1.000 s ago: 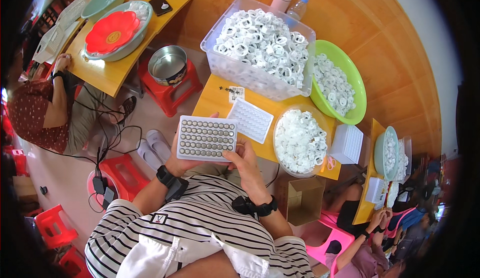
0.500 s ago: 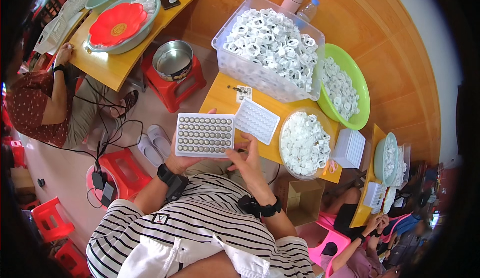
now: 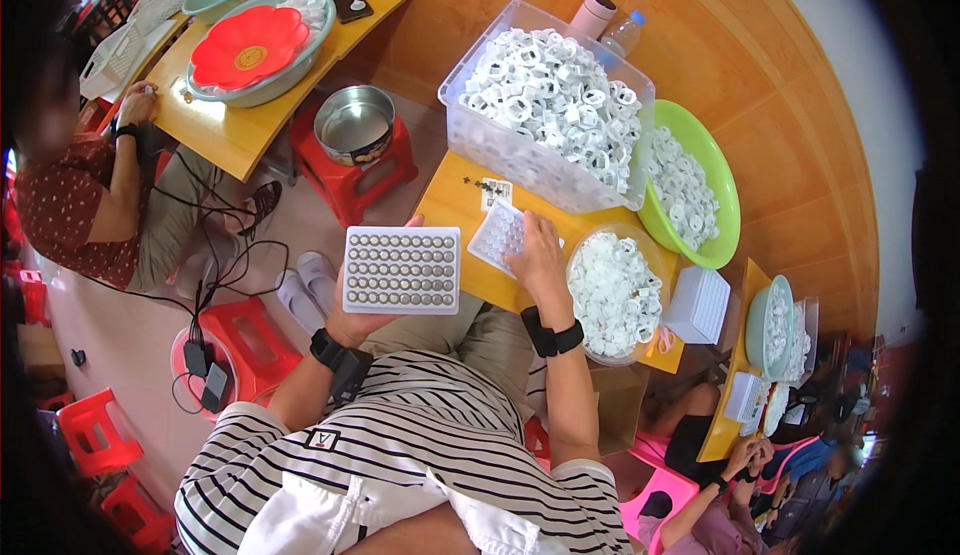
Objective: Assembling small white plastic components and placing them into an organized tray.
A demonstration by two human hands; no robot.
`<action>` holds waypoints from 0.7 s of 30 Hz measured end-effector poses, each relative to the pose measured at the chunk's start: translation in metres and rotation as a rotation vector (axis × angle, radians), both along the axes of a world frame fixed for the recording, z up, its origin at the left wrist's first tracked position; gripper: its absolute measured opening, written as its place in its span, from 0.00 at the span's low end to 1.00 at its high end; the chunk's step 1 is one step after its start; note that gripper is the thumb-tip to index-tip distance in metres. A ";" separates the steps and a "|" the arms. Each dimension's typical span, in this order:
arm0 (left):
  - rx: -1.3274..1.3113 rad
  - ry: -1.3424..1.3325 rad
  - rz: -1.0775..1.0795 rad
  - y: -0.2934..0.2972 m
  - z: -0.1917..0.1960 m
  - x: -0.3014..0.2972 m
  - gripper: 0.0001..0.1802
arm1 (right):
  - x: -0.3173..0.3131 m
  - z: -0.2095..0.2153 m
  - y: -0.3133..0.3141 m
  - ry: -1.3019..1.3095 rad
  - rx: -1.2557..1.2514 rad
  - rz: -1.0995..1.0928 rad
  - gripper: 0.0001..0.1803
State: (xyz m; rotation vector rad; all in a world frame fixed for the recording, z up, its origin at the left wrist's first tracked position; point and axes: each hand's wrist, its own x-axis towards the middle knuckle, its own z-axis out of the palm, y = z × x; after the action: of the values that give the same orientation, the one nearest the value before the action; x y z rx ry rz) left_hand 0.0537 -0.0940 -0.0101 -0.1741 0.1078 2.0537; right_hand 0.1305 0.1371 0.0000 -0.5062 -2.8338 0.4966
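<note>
My left hand [image 3: 352, 323] holds up a white plastic tray [image 3: 402, 305] in front of me. Rows of round silver button cells [image 3: 402, 269] fill its pockets. To the right, my right hand [image 3: 541, 263] reaches over the yellow table with its fingers on a second white tray [image 3: 490, 239]. That tray's visible pockets hold no cells, and my hand covers its right part. Right of this hand stands a round clear tub [image 3: 571, 327] heaped with small white plastic parts [image 3: 612, 290].
A large clear bin [image 3: 530, 160] and a green basin [image 3: 728, 195] of white ring-shaped parts stand farther back. A stack of white trays [image 3: 699, 305] is at the right. A steel pot [image 3: 355, 123] rests on a red stool [image 3: 370, 190]. Other people sit at both sides.
My right hand has left the filled tray, reached forward and taken hold of the other tray, which has shifted slightly. My left hand still holds the filled tray.
</note>
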 end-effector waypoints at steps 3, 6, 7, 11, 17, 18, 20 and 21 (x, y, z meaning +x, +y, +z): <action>-0.026 0.027 0.016 -0.002 0.000 0.001 0.35 | -0.005 0.015 -0.010 -0.049 -0.066 -0.035 0.34; -0.016 0.024 0.004 -0.002 0.002 0.001 0.35 | -0.005 0.024 -0.012 -0.008 -0.004 -0.058 0.24; -0.014 0.024 0.006 -0.002 0.001 0.001 0.35 | -0.005 0.026 -0.012 0.001 0.030 -0.055 0.19; -0.010 0.000 -0.024 -0.002 0.000 0.000 0.37 | 0.005 0.043 -0.027 0.260 -0.209 -0.055 0.12; 0.053 -0.133 -0.070 0.006 0.003 0.002 0.42 | 0.035 0.060 -0.063 0.675 0.217 0.153 0.14; 0.046 -0.131 -0.067 0.008 0.000 0.001 0.42 | 0.035 0.061 -0.070 0.679 0.210 0.154 0.14; 0.014 -0.092 -0.102 0.014 -0.005 0.002 0.43 | 0.037 0.061 -0.081 0.743 0.288 0.299 0.16; 0.012 -0.054 -0.122 0.018 -0.004 0.002 0.45 | 0.037 0.060 -0.084 0.739 0.305 0.321 0.17</action>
State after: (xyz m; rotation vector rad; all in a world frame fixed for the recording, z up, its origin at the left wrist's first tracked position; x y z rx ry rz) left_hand 0.0553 -0.0758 -0.0146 -0.2102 0.0705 1.9262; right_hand 0.1679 0.0527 0.0597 0.1744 -2.2024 0.2227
